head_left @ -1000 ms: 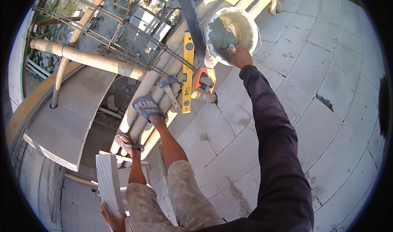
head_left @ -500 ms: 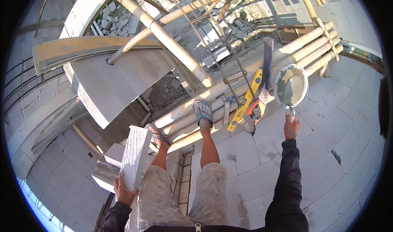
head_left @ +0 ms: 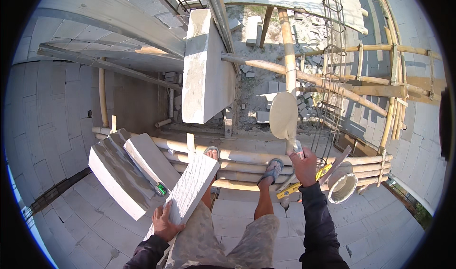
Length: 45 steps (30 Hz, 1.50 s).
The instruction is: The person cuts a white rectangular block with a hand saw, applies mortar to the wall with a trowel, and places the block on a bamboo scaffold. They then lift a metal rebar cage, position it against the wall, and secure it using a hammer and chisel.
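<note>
My left hand grips the lower end of a grey-white block that tilts up toward my feet. A trowel with a pale, mortar-covered blade points upward, and my right hand is closed around its handle. I stand in sandals on bamboo scaffold poles and block paving. A yellow spirit level lies under my right hand. A white bucket sits just to the right of it.
Two more grey blocks lean at the left on the poles. Beyond the poles is a drop to rubble below. A concrete slab juts out ahead, and a rebar cage and bamboo ladder frame rise at the right.
The view has swung left. My right hand left the bucket and now holds the trowel raised. My left hand has brought the block up and forward.
</note>
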Each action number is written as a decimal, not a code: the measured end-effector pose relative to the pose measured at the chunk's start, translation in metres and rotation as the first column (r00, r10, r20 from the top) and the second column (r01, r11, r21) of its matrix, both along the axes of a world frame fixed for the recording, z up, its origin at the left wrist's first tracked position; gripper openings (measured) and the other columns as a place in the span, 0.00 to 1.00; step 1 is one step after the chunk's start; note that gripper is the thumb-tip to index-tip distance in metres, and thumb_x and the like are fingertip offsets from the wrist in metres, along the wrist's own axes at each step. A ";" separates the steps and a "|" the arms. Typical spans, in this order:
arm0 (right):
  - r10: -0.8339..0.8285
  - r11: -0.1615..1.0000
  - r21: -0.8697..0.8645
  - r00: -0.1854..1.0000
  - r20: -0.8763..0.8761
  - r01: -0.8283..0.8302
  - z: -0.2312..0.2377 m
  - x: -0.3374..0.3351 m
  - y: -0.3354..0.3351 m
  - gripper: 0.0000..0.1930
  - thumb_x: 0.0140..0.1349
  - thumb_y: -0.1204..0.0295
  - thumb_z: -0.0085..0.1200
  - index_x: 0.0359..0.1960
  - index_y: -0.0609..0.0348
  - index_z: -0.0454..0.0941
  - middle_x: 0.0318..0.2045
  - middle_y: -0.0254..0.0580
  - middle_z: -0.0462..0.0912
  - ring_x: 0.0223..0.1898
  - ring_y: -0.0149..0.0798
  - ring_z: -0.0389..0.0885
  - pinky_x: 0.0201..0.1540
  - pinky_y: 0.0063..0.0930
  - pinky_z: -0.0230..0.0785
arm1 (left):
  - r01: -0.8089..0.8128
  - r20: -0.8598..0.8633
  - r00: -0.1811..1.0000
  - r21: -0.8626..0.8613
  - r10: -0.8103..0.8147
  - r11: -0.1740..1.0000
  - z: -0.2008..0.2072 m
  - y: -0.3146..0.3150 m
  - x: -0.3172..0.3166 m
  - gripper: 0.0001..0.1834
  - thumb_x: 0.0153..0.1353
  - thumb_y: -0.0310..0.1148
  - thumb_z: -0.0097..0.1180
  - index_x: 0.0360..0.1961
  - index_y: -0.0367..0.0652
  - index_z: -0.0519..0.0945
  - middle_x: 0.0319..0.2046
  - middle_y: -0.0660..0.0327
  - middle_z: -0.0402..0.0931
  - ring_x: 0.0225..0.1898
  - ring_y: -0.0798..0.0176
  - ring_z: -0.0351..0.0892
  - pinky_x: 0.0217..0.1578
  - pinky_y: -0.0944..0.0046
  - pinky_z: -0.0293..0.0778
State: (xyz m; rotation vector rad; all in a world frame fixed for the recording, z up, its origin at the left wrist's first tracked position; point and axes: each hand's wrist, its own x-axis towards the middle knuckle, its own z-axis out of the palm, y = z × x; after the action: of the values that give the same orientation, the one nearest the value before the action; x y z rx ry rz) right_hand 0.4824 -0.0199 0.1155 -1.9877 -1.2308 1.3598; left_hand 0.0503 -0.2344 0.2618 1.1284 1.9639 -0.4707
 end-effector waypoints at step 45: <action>0.274 0.878 0.151 0.735 0.621 -0.455 -0.058 -0.374 0.393 0.20 0.58 0.60 0.51 0.44 0.62 0.83 0.44 0.59 0.84 0.48 0.58 0.83 0.52 0.42 0.75 | -0.472 0.133 0.880 0.147 0.456 0.869 -0.059 -0.106 -0.120 0.56 0.29 0.43 0.73 0.66 0.42 0.66 0.48 0.48 0.68 0.51 0.40 0.67 0.54 0.43 0.65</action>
State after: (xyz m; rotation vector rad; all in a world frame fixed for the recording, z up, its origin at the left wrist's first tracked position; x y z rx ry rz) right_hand 0.1087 0.3726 0.0580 -2.0715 -2.0714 0.6284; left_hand -0.0697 -0.3399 0.2024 0.7194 2.1329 0.0148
